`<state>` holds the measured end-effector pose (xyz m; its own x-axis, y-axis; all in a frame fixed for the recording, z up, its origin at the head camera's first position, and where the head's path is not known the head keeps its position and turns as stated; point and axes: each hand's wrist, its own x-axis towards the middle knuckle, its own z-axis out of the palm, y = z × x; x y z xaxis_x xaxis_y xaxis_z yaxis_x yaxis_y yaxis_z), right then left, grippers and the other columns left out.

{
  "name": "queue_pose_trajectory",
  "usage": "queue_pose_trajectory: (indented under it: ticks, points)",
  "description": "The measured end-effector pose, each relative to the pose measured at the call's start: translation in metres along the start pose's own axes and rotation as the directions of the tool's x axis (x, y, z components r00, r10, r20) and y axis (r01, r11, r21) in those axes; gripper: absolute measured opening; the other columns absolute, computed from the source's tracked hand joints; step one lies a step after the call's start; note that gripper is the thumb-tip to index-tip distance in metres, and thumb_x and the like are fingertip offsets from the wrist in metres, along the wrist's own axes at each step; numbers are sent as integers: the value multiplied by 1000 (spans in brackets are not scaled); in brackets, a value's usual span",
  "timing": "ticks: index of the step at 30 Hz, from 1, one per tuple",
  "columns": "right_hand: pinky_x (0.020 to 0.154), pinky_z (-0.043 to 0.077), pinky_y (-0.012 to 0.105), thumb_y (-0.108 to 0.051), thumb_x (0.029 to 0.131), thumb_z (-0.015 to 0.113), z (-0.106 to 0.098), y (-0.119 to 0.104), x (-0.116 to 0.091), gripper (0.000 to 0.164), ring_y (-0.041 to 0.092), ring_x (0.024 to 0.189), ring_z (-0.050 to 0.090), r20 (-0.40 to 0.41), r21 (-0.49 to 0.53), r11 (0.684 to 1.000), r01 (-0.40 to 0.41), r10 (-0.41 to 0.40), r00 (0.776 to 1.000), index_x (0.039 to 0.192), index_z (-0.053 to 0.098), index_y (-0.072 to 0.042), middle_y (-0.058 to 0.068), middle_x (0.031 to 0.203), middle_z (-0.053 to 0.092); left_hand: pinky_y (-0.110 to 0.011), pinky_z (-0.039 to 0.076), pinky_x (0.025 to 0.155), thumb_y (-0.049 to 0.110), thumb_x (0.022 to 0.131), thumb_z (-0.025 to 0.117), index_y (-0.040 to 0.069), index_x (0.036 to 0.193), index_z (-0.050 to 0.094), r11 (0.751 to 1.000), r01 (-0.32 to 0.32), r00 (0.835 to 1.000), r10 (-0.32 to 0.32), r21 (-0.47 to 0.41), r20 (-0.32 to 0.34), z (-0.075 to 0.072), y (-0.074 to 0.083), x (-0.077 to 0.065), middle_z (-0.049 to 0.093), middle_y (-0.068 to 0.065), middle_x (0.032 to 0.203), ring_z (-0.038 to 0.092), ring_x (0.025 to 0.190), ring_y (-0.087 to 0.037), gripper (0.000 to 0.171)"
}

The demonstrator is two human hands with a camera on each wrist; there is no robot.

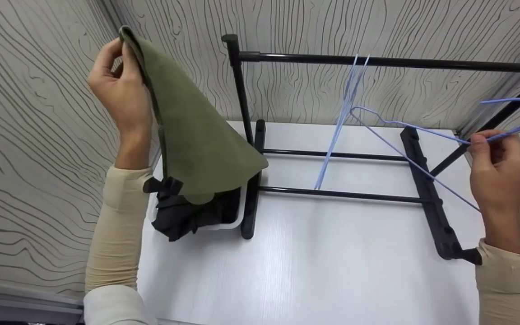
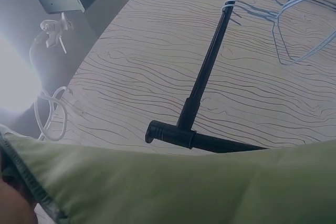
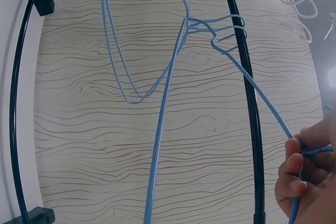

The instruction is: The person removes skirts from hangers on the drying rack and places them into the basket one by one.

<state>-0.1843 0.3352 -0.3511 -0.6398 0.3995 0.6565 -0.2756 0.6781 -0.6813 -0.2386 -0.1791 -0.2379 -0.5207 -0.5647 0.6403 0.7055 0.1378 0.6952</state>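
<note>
My left hand (image 1: 122,95) pinches the top edge of an olive-green piece of cloth (image 1: 188,117), held up at the left. The cloth drapes to a rounded corner near the rack's left post, and its full shape is hidden by folds. Across the lower part of the left wrist view the same cloth (image 2: 173,187) stretches wide. At the right, my right hand (image 1: 503,176) pinches a blue wire hanger (image 1: 427,131) just below its hook, which curves above the fingers. In the right wrist view, thumb and fingers grip the hanger (image 3: 273,109) beside its neck.
A black clothes rack with a top rail (image 1: 422,62) stands on the white table (image 1: 332,262). More blue hangers (image 1: 342,117) hang from the rail. Below the green cloth, a white bin (image 1: 243,210) holds black cloth (image 1: 197,215). Patterned walls close in the sides and back.
</note>
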Motion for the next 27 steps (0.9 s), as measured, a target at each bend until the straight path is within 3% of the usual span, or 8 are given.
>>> queue_pose_trajectory:
  ticks: [3,10,16,23,27]
  points:
    - [64,40,7,-17,98,58,1,1,-1,24,-9,68,52,2,-13,1000,-13,13,1000,98,63,7,-26,79,54,-25,51,68,5,95,62,2,93,74,1000,1,1000,-1,-1,-12,-2,0,3,68,-9,89,66,75,-19,12]
    - [62,39,7,-17,98,59,3,6,0,23,-9,67,51,13,-13,1000,-3,4,1000,99,64,5,-26,78,54,-28,53,72,4,96,60,2,96,73,998,-61,998,61,31,-29,-9,-2,6,68,-7,91,66,78,-19,14]
    - [62,39,8,-18,98,59,9,22,3,22,-9,67,51,26,-33,999,-5,6,1000,102,65,3,-26,80,54,-28,53,76,2,96,59,0,95,72,998,-66,996,66,12,-62,-14,-1,11,67,-7,90,64,80,-19,13]
    - [60,36,9,-18,98,60,15,31,4,18,-5,65,48,41,-52,998,-20,22,999,103,65,-2,-24,81,54,-30,53,70,4,97,59,2,94,73,985,-170,983,173,40,-67,-20,-1,17,67,-6,87,64,72,-20,15]
    - [62,38,8,-20,98,59,16,34,4,15,-6,68,51,57,-43,999,-24,27,998,104,64,-7,-23,83,55,-32,53,74,2,97,58,1,95,73,987,-157,983,160,39,-91,-26,1,21,68,-6,89,64,80,-22,15]
